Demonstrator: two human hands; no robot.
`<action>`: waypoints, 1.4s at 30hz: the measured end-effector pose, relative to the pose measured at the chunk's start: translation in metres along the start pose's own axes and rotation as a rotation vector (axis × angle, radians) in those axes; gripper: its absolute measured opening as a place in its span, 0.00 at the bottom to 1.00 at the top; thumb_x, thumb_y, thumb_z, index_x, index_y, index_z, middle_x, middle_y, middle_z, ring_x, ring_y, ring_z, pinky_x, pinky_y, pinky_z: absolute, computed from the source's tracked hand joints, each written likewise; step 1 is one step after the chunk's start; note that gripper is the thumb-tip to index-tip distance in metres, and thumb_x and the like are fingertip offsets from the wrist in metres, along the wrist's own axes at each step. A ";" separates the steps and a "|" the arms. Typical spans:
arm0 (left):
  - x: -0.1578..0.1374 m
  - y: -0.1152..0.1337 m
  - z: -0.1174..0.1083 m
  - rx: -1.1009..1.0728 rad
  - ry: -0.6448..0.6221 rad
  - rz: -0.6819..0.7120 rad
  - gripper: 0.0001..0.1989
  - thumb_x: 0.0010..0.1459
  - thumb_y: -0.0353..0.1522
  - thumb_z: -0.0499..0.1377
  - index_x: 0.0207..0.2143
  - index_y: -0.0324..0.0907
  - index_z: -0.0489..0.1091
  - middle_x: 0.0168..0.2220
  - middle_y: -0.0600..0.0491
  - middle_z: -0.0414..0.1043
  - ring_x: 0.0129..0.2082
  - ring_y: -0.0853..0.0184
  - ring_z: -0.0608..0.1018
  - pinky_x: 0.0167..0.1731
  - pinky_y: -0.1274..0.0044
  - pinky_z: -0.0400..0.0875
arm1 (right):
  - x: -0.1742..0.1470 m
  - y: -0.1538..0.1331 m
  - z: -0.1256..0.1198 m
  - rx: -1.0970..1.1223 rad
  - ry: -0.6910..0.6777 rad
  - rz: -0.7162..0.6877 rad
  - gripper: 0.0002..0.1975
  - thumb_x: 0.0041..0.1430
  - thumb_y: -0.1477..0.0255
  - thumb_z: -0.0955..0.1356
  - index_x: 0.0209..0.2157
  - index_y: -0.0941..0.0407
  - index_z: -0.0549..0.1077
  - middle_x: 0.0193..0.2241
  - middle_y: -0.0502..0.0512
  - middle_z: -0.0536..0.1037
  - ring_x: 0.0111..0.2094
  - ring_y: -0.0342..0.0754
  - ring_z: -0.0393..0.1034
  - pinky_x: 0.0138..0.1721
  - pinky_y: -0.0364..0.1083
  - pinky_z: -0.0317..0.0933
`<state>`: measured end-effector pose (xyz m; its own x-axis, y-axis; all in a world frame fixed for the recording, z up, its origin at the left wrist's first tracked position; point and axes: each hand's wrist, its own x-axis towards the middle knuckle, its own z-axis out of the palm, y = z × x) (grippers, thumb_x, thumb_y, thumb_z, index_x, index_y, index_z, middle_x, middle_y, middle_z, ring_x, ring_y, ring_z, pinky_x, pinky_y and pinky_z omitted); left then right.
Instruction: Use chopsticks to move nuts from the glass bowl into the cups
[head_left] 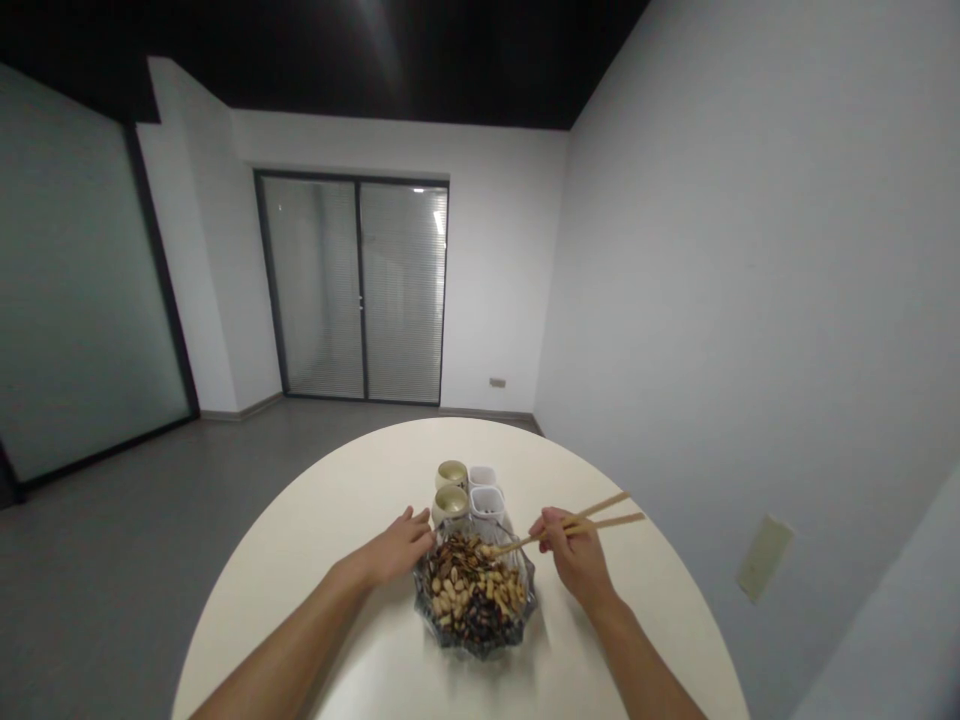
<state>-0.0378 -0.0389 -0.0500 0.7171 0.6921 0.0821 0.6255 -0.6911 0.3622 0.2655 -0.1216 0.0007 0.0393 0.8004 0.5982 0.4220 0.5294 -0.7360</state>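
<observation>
A glass bowl (484,648) with a scalloped rim holds mixed nuts and seeds (469,590) in separate patches: pale nuts, peanuts, dark seeds and brown pieces. My right hand (574,552) grips a pair of wooden chopsticks (606,513) on the bowl's right. Their tips reach over the bowl and meet at a light brown piece, perhaps a peanut; whether it is pinched is too small to tell. At the bowl's upper left rim, my left hand (397,545) lies with fingers stretched out, touching or almost touching the glass.
Just behind the bowl stand two greenish-beige cups (451,505) and two white square containers (487,503); the nearer white one has small dark bits in it. All rest on a round cream table (360,470). A white wall (712,300) rises to the right.
</observation>
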 end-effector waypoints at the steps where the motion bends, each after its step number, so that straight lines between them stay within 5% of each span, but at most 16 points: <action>1: 0.000 0.000 0.000 0.005 -0.002 0.007 0.28 0.72 0.43 0.33 0.48 0.46 0.71 0.58 0.51 0.69 0.68 0.55 0.52 0.66 0.58 0.35 | 0.000 0.000 0.001 0.019 -0.007 0.000 0.28 0.67 0.54 0.60 0.23 0.57 0.77 0.16 0.52 0.72 0.20 0.46 0.68 0.23 0.42 0.61; 11: -0.001 0.006 -0.005 -0.004 -0.003 0.014 0.26 0.71 0.43 0.35 0.47 0.46 0.72 0.59 0.51 0.68 0.68 0.53 0.51 0.66 0.58 0.36 | 0.002 -0.009 0.008 -0.037 -0.248 -0.019 0.22 0.65 0.55 0.64 0.29 0.55 0.80 0.24 0.53 0.77 0.27 0.47 0.71 0.30 0.43 0.63; 27: -0.005 0.021 -0.017 -0.024 -0.020 -0.028 0.28 0.72 0.42 0.34 0.45 0.44 0.72 0.58 0.50 0.69 0.68 0.56 0.54 0.67 0.61 0.35 | 0.004 -0.010 0.001 -0.111 -0.242 -0.077 0.19 0.65 0.59 0.66 0.28 0.56 0.79 0.23 0.52 0.78 0.25 0.46 0.69 0.26 0.42 0.58; 42: -0.001 0.007 -0.006 -0.025 0.015 -0.001 0.29 0.71 0.45 0.34 0.43 0.45 0.72 0.57 0.49 0.70 0.68 0.54 0.54 0.67 0.59 0.35 | 0.002 -0.011 0.000 -0.044 -0.170 -0.037 0.25 0.67 0.57 0.62 0.26 0.56 0.81 0.16 0.51 0.73 0.19 0.45 0.66 0.22 0.42 0.58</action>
<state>-0.0360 -0.0434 -0.0420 0.7120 0.6957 0.0957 0.6177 -0.6853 0.3858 0.2604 -0.1258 0.0102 -0.1289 0.8188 0.5595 0.4600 0.5492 -0.6977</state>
